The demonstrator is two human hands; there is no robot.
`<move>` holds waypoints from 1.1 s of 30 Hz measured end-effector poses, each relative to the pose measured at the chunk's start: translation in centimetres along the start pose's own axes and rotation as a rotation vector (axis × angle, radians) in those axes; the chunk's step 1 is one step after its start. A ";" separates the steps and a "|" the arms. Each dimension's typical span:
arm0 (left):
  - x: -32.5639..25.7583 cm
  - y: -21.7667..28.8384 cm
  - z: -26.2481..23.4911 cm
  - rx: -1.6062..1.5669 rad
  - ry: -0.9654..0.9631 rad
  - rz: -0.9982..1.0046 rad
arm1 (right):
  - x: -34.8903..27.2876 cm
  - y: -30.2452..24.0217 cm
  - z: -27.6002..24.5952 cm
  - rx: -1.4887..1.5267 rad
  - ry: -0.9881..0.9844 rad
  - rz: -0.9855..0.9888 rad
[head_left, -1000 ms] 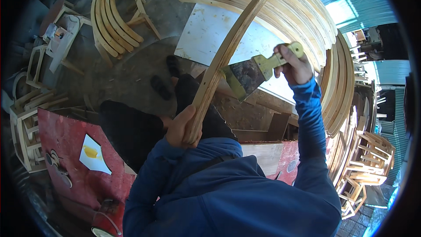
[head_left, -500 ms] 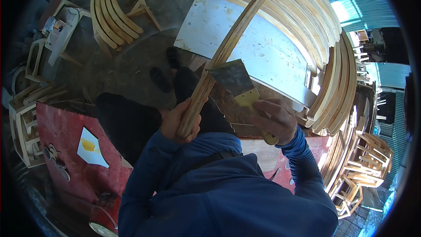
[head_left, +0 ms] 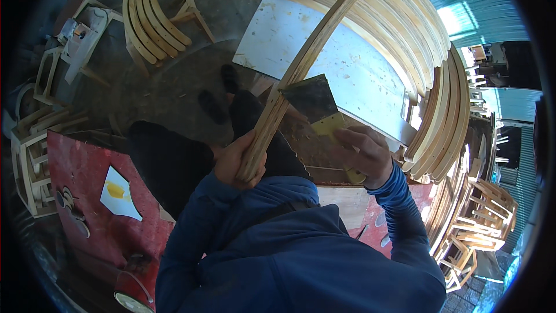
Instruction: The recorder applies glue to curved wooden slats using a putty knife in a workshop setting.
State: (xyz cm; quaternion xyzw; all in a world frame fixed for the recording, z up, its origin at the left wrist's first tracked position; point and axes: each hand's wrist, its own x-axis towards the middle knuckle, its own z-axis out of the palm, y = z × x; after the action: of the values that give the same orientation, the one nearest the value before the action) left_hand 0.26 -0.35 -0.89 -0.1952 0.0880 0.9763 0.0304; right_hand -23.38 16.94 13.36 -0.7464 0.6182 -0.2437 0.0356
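Note:
A long, slightly curved plywood strip (head_left: 316, 46) slants up and away from my lap toward the far right. My left hand (head_left: 240, 161) is wrapped round its near end. In my right hand (head_left: 369, 153) is a wide putty knife (head_left: 313, 99) with a dark blade and a yellowish handle, partly hidden by my fingers. One corner of the blade meets the strip's right side, a little beyond my left hand. Beneath the far half of the strip is a white board (head_left: 359, 64) with yellowish specks.
Curved plywood pieces (head_left: 399, 17) are stacked on the white board's far and right sides, and more (head_left: 147, 17) lie at far left. A red panel (head_left: 87, 168) carries a white sheet with yellow paste (head_left: 119, 191). A red bucket (head_left: 136, 281) stands near left; wooden frames (head_left: 486, 214) are at right.
The strip has rolled slightly in my left hand and its far end has shifted a little right. The putty knife has moved slightly right and its blade is tilted differently.

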 end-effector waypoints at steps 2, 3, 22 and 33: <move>0.1 0.0 -0.1 0.049 0.068 0.000 | 0.5 -0.3 -0.8 -0.016 -0.076 -0.027; 0.0 0.0 -0.1 0.048 0.069 0.003 | 0.7 -0.7 -1.8 0.014 -0.091 0.006; -0.8 0.3 1.1 -0.079 -0.038 -0.029 | -0.6 0.5 7.2 -0.207 0.144 -0.017; -0.3 0.3 0.8 -0.031 -0.056 -0.007 | -1.5 -1.7 1.5 0.006 -0.031 0.090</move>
State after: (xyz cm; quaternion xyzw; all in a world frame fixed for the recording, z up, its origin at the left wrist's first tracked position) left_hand 0.23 -0.47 -0.02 -0.1688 0.0713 0.9825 0.0334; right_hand -21.44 18.35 12.21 -0.7215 0.6497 -0.2324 0.0583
